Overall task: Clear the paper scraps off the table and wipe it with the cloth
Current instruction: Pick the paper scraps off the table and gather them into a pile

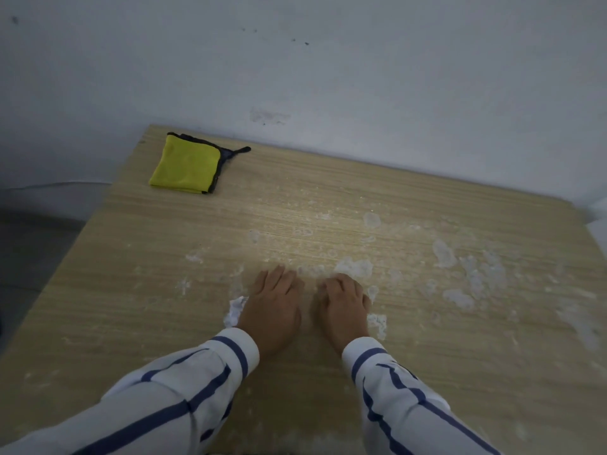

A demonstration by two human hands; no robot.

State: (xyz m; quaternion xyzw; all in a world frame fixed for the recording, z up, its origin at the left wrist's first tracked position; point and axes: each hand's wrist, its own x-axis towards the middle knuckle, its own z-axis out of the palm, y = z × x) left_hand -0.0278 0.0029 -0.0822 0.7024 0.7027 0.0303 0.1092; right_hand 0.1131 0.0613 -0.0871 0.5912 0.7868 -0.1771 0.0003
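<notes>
Left grip, right grip on smeared table

Matt wood-grain table, soft yellow cloth, crumpled white paper scraps.

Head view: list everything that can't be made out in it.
- Paper scrap: partly hidden under the left hand.
- Right hand: its own back hides whether the curled fingers hold anything.
- Pale patches at right: blurred, so scraps or smears is unclear.
- Table: near edge and right side cut off by the frame.
</notes>
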